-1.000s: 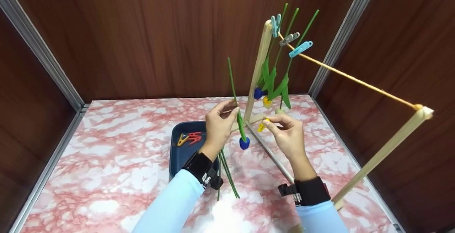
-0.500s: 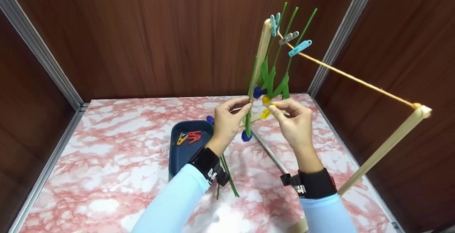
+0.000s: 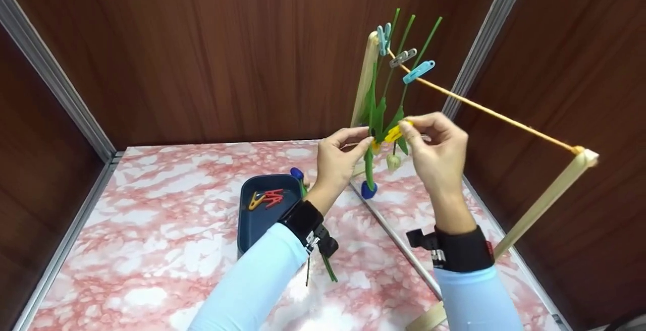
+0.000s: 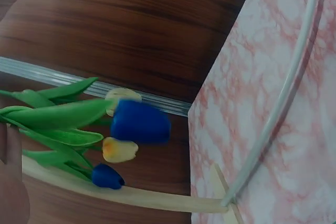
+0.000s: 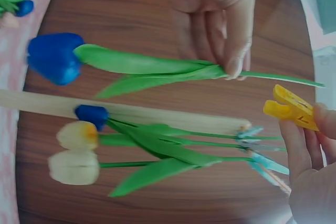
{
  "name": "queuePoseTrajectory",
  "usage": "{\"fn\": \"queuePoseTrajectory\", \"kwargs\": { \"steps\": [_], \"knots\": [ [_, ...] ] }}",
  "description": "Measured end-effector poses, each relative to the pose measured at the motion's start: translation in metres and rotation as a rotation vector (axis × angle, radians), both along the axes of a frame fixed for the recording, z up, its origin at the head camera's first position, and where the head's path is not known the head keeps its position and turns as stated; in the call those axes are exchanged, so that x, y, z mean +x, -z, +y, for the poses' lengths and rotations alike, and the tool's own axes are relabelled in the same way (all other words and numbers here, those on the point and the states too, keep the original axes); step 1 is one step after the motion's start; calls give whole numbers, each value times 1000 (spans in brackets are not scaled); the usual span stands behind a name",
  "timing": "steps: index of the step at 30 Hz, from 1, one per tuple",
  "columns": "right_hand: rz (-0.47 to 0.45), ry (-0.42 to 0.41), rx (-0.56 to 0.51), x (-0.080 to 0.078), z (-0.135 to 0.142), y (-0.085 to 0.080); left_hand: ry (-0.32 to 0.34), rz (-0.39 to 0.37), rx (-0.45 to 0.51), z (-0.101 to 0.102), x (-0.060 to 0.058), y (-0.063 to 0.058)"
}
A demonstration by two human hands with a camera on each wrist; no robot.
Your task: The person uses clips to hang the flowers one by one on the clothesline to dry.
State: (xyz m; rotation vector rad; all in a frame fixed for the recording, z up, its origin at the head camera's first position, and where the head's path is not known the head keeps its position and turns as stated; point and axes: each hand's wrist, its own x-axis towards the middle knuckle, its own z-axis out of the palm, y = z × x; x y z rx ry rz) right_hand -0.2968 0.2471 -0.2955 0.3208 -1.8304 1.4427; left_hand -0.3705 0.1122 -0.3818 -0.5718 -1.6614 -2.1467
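My left hand (image 3: pixel 340 160) pinches the stem of a blue artificial tulip (image 3: pixel 369 189), whose bloom points down. Between the thumb and fingers of my right hand (image 3: pixel 441 157) is a yellow clothespin (image 5: pixel 294 109), apart from the stem. Behind them, several clothespins fix three tulips upside down to an orange cord (image 3: pixel 484 107): a light blue clothespin (image 3: pixel 383 39), a grey clothespin (image 3: pixel 402 58) and another blue clothespin (image 3: pixel 419 71). In the right wrist view the hung blooms are a blue tulip (image 5: pixel 92 115), a yellowish tulip (image 5: pixel 77 135) and a white tulip (image 5: pixel 74 167).
The cord runs between a far wooden post (image 3: pixel 362 89) and a near wooden post (image 3: pixel 545 202), with a pale rod (image 3: pixel 398 240) low between them. A dark blue tray (image 3: pixel 242 215) holds red clothespins (image 3: pixel 273 198) and an orange clothespin (image 3: pixel 256 201). Loose tulips (image 3: pixel 297 173) lie beside it, partly under my left arm.
My left hand has carried the blue tulip right and up, now in front of the hung tulips. My right hand has risen to the right with the yellow clothespin.
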Motion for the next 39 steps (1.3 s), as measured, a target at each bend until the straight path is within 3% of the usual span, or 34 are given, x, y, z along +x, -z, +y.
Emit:
{"fn": "queuePoseTrajectory", "kwargs": {
  "steps": [6,12,20,26,31,39],
  "knots": [
    [53,34,-85,1,5,-28,-15,75,-29,9,15,-27],
    [88,13,-257,-9,14,-55,-55,82,-42,26,3,-31],
    [137,71,-392,-17,24,-80,-17,49,-158,53,-6,-53],
    [77,186,-347,-20,30,-88,20,5,-133,72,-9,-61],
    [-26,318,-251,-23,34,-92,-8,-14,-212,79,-11,-61],
    [-149,519,-49,-28,38,-96,-33,-26,-240,80,-14,-62]
  ]
}}
